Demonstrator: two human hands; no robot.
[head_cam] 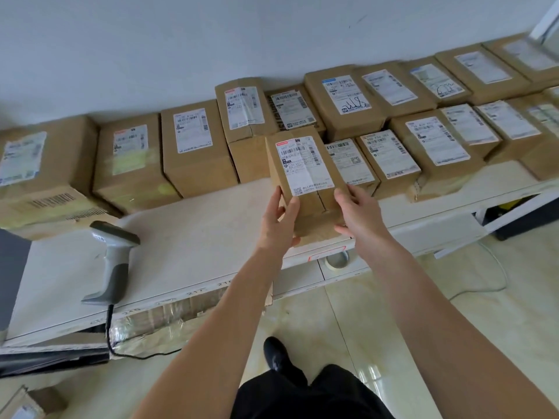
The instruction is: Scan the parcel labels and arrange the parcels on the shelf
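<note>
One parcel point(305, 179) is standing at the shelf point(193, 237) front edge, label up. The left hand point(279, 220) and right hand point(358, 210) are gripping its two sides, fingers curled. One scanner point(113, 261) is lying to the left.

We see both our forearms bare from elbow to wrist, with no sleeves, watch or rings showing on the left hand point(279, 220) or the right hand point(360, 211). Below, we wear black trousers point(305, 394) and a black shoe point(276, 353), its toe rounded and its upper plain and matte.
</note>
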